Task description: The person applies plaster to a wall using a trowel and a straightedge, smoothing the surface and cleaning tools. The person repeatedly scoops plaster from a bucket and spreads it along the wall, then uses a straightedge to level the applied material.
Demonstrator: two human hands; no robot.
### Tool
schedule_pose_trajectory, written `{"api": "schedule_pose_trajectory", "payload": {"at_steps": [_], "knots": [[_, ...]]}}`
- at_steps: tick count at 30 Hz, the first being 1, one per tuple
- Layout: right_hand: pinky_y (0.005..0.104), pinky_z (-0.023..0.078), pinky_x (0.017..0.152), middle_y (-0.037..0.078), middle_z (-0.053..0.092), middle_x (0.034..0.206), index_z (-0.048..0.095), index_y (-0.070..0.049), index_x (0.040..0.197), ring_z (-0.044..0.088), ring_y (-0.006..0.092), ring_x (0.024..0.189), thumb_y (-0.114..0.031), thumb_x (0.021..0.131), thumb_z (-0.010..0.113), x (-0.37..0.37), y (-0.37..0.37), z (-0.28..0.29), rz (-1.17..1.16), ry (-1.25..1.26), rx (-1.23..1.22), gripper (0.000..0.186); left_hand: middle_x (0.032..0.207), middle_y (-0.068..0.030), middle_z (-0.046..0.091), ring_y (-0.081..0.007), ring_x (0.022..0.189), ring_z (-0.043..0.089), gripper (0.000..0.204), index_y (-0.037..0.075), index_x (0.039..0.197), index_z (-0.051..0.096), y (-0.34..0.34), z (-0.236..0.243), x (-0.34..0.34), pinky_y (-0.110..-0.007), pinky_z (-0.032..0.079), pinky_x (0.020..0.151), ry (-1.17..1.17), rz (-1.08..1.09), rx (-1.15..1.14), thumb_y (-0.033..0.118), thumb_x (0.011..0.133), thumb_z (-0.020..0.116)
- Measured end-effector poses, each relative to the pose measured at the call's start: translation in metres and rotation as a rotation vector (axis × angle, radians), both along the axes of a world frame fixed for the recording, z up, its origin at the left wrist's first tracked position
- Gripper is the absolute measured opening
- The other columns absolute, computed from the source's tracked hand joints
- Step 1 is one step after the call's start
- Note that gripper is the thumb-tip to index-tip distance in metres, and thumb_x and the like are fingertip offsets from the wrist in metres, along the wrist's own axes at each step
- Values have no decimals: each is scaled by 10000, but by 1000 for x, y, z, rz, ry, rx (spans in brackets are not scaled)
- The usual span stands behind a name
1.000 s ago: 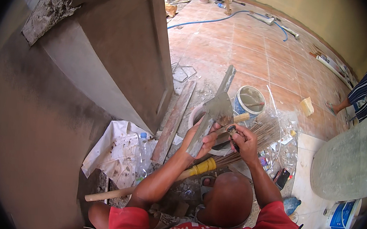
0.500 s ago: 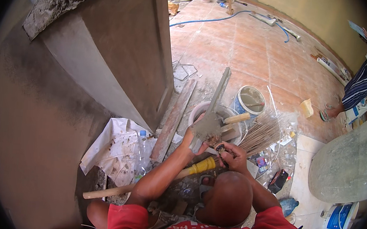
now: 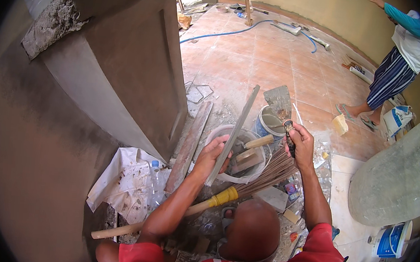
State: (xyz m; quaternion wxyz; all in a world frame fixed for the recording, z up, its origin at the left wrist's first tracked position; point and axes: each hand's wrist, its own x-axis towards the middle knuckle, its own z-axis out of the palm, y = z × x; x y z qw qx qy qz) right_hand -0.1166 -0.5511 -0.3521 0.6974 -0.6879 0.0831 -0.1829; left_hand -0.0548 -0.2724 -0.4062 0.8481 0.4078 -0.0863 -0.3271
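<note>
My left hand [image 3: 212, 155] is wrapped round a long, narrow grey straightedge [image 3: 238, 126], which slants up and away from me. In my right hand [image 3: 301, 144] is a putty knife [image 3: 278, 99], gripped by its dark handle, its wide mortar-smeared blade pointing up and away. The blade is apart from the straightedge and overlaps a bucket [image 3: 262, 125] in view. Below my hands stands a white pail [image 3: 213, 134] with wooden-handled floats [image 3: 259, 141] in it. A stick broom [image 3: 225, 196] with a yellow binding lies across in front of me.
A plastered pillar [image 3: 126, 59] rises at the left, with a worn plank [image 3: 188, 149] beside it. A dirty white sack [image 3: 125, 183] and a clear bottle [image 3: 157, 179] lie near my left arm. Another person [image 3: 395, 72] stands far right, beyond a large grey container [image 3: 391, 177].
My hands have moved apart. The putty knife has left the straightedge and swung up and to the right; the straightedge remains in my left hand. The other person has shifted left in view.
</note>
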Motion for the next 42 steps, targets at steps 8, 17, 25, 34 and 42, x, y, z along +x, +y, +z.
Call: {"api": "schedule_pose_trajectory", "payload": {"at_steps": [8,17,25,34,42], "knots": [[192,375,369,51,620,766,585,3,1227,529,61,472,-194,931,595,52,-30,2,-18,-16,-66,356,802,-72,573,-119,486,476,399,73,1328,455,-3,14,-10,-226,350,402,-86,-19,122,285,994,506],[195,373,387,42,610,776,569,7,1250,523,65,497,-209,935,597,29,1,-15,75,65,-100,383,802,-57,573,-102,519,491,390,100,1326,473,-1,5,-13,-214,353,412,-100,-17,96,307,997,511],[199,403,448,63,632,818,572,13,1246,549,84,540,-167,935,590,-42,44,-36,376,125,-37,359,793,-14,565,-71,619,499,392,77,1347,471,-2,-3,-2,-211,395,534,-367,114,190,246,996,516],[185,393,384,61,612,763,548,31,1229,536,68,491,-164,943,547,-8,-11,46,-46,-20,19,347,948,-126,649,-149,823,595,402,1,1300,502,5,28,-17,-294,468,730,-804,303,720,54,910,585],[199,398,377,70,620,765,544,31,1205,535,80,480,-138,944,538,-2,13,49,42,64,150,311,1157,-241,608,-433,1021,603,413,17,1286,511,8,23,-22,-442,492,835,-1103,432,759,79,886,595]]}}
